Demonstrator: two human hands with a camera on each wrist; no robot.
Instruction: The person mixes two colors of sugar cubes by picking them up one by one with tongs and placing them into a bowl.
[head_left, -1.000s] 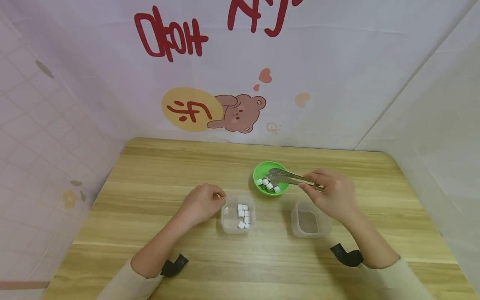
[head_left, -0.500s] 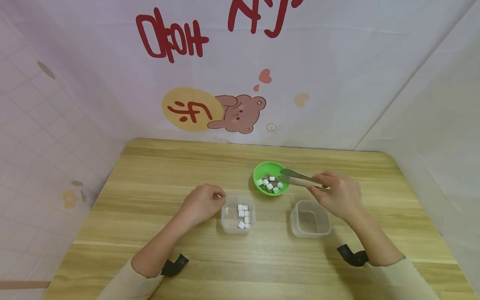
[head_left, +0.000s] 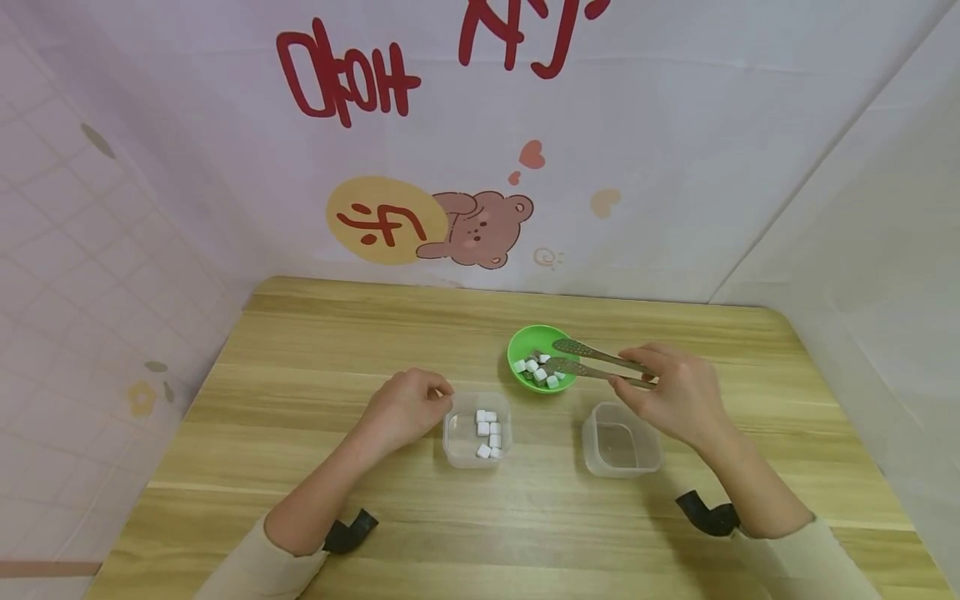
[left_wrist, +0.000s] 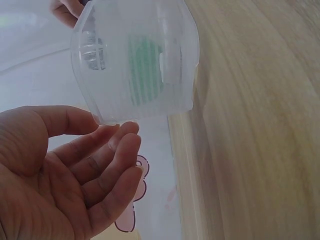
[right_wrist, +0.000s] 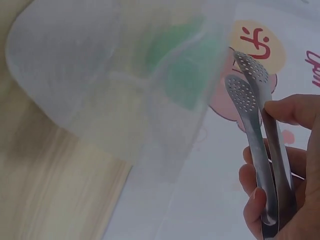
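Observation:
My right hand (head_left: 675,390) grips metal tongs (head_left: 591,352) with perforated tips. The tips are apart over the right side of a green bowl (head_left: 527,342), and I see nothing held between them. In the bowl lie white cubes (head_left: 540,375) and darker grey-brown pieces, partly hidden by the tongs. My left hand (head_left: 408,406) pinches the rim of a clear plastic container (head_left: 460,432) between thumb and fingers, as the left wrist view shows. Several white cubes (head_left: 483,428) lie in that container's right half.
A second clear plastic container (head_left: 591,446) stands below my right hand, with nothing seen inside. Everything rests on a wood-grain table (head_left: 375,333). A printed white cloth (head_left: 637,125) hangs behind it. Black curved pieces (head_left: 708,514) sit at both wrists.
The tongs have drawn back right from the middle of the bowl, and their tips have spread again. More white cubes now show in the bowl. My left hand stays put.

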